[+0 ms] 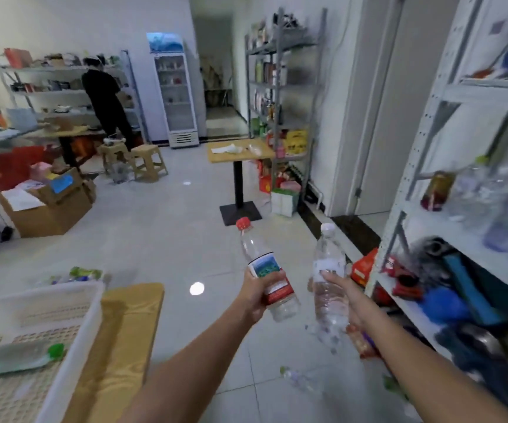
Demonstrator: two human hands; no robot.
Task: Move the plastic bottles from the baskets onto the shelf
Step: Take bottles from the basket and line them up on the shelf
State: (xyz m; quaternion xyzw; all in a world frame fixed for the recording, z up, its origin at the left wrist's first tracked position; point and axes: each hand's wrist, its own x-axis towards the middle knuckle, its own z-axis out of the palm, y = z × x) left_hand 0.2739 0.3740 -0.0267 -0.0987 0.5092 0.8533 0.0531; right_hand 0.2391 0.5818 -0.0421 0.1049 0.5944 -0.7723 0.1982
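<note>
Red-capped bottle [265,266] gripped left hand [257,297]; white-capped bottle [329,254] right hand [347,296]; arms outstretched.

- Clear red-capped bottle [265,266], label white, blue-green and red.
- Clear white-capped bottle [327,261], pale label band.
- White basket [72,325], latticed with small slots.
- Clear green-capped bottle [14,360] inside.
- Light wood-grain table [124,331].
- Pale grey tiled floor [161,233].
- White shelf [399,209] frame.

We see clear glossy plastic: red-cap bottle [253,245] & white-cap bottle [329,254]; basket [87,303] perforated plastic, tabletop [124,331] wood-grain, floor tiles [170,239] glossy, shelf [414,160] matt metal.
</note>
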